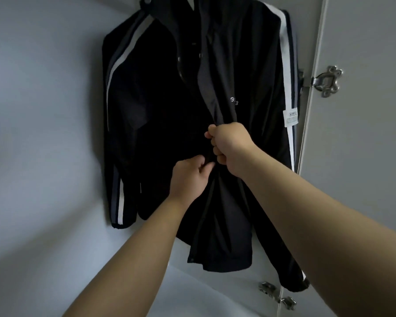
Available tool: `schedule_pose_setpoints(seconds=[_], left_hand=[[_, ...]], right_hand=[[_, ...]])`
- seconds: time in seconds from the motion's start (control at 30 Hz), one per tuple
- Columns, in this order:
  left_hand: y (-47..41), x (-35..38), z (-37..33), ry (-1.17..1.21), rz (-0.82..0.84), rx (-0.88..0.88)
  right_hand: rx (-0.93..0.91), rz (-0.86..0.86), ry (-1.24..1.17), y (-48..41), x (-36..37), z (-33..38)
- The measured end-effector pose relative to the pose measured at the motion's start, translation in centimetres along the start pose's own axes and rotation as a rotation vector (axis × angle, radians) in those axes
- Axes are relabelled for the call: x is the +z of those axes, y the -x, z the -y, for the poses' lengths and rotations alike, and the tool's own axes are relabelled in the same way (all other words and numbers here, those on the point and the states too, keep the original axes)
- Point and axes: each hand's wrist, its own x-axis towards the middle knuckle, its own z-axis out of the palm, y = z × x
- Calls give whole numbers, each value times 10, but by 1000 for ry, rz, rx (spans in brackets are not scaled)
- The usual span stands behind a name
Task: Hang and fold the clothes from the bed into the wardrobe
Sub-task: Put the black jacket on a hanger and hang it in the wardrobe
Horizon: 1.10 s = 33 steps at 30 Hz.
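Most fingers [215,149] half-buried in dark jacket [160,115] folds.

Both my bare arms reach forward. My right hand [229,147] fists the front edge of the black white-striped jacket [146,122]; my left hand [190,177], just below it, pinches the same edge.

A black zip-front jacket [160,124] with white and grey sleeve stripes hangs inside a pale wardrobe [44,110]. The right hand [226,147] grips its front edge in a fist; just below, the left hand [189,177] pinches the opposite edge. Two metal hinges [327,81] sit on the wardrobe door [357,156].
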Motion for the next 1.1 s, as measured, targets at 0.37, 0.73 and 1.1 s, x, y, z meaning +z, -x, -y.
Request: schedule_pose_setpoints(seconds=[0.37,0.73,1.1], left_hand=[[-48,-22,-13,-83,131,-126],[-106,-62,-57,-64,-23,21],[-118,-79,-60,-198,54,-13]], right_hand=[[-271,-15,14,-13,-10,75],[-189,68,-24,-17,-8,92],[-232,66,-160,-20,-16,173]])
